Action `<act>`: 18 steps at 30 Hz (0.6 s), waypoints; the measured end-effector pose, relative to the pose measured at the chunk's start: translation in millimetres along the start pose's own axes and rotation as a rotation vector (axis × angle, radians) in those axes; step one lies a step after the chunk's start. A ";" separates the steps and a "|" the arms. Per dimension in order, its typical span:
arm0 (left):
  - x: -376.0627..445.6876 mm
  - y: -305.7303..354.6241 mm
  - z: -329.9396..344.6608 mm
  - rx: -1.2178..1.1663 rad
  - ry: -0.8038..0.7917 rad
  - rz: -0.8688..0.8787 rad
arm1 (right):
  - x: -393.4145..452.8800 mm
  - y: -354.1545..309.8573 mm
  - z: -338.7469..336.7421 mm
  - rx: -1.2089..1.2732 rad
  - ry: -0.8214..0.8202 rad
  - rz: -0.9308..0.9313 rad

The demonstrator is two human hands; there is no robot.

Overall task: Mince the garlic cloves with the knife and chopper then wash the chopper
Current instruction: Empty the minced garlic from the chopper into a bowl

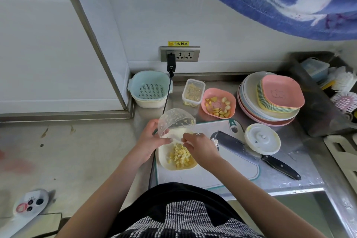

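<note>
Tipped mouth-down over the cream dish (164, 162) at the cutting board's (212, 177) left edge, chopper bowl (174, 122) gripped by left hand (149, 139) so minced garlic (180, 155) drops in; right hand (201, 146) fingers curled at rim, scraping residue. Knife (251, 150) parked across board's right edge, lid (262, 138) resting on its blade, out of the way.

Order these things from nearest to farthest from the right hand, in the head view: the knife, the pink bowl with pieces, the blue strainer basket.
From the right hand:
1. Knife, just to its right on the cutting board.
2. Pink bowl, behind it, toward the wall.
3. Blue strainer basket, far back left, below the wall socket.
</note>
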State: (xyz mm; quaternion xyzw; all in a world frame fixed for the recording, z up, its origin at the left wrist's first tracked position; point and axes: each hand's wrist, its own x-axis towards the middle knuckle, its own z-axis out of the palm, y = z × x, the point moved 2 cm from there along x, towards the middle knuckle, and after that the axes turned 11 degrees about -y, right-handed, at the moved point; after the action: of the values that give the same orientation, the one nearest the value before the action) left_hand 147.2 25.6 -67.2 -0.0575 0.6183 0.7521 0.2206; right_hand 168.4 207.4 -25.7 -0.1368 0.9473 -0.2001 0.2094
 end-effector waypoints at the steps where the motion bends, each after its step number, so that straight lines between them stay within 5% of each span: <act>1: -0.5 -0.1 -1.8 0.001 0.004 -0.002 | -4.8 7.4 2.8 -0.011 -0.012 -0.001; 18: -9.2 7.8 4.5 -0.285 -0.036 -0.157 | 12.7 -9.7 -34.8 -0.036 0.364 0.018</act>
State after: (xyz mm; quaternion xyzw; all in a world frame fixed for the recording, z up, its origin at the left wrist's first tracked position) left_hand 153.1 26.4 -55.8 -0.1228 0.4947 0.8137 0.2796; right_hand 143.3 205.7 3.1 -0.0936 0.9742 -0.2027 0.0336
